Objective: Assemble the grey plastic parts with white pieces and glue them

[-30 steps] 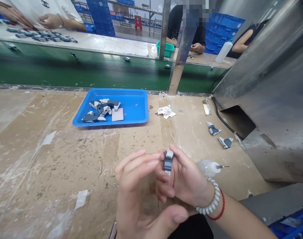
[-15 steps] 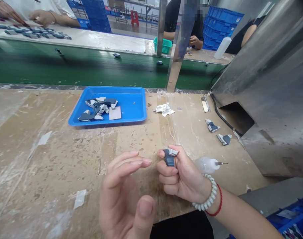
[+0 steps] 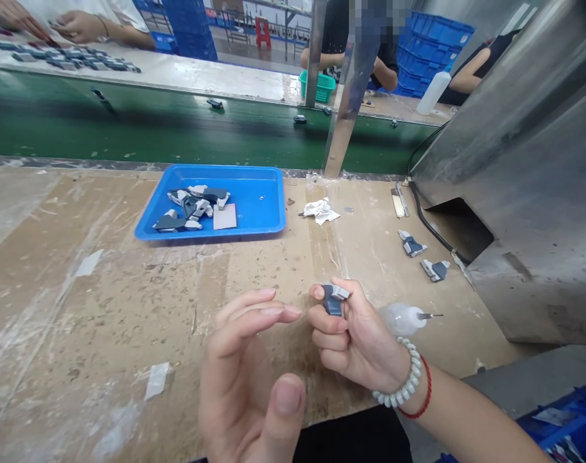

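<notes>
The right hand (image 3: 358,337) pinches a small grey-and-white plastic part (image 3: 333,299) between thumb and curled fingers, above the near edge of the workbench (image 3: 105,308). The left hand (image 3: 247,379) is loosely open and empty just beside it, not touching. A blue tray (image 3: 264,193) of similar parts sits toward the far edge; a squeeze bottle (image 3: 403,319) lies near the right wrist.

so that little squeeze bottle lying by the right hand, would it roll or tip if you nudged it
The squeeze bottle already lies on its side on the table, so tipping is unlikely. Its rounded body would probably roll, though the needle tip might swing it round. It looks translucent and thin-walled, likely light and squashy.
</notes>
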Tool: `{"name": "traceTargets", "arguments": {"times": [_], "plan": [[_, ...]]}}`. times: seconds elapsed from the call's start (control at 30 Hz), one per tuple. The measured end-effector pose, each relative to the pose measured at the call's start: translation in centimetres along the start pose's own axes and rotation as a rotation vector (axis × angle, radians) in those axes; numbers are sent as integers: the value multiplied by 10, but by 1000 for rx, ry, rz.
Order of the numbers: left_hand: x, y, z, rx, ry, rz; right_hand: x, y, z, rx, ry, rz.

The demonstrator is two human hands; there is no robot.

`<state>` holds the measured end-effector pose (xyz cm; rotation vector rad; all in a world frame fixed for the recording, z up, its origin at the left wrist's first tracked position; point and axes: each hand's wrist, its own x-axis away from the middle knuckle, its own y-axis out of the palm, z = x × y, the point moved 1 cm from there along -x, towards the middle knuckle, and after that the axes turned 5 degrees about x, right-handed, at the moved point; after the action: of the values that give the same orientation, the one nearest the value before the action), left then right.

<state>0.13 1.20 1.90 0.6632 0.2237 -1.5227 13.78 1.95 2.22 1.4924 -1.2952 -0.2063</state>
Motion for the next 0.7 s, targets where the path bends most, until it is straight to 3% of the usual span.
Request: {"name": "traceTargets", "arguments": {"times": [0.37, 0.7], "plan": [[1, 1, 0, -36, -20, 5, -4, -4, 0, -19, 38, -115], [1, 3, 3, -107, -53, -19, -4, -3, 1, -2, -13, -61]]}}
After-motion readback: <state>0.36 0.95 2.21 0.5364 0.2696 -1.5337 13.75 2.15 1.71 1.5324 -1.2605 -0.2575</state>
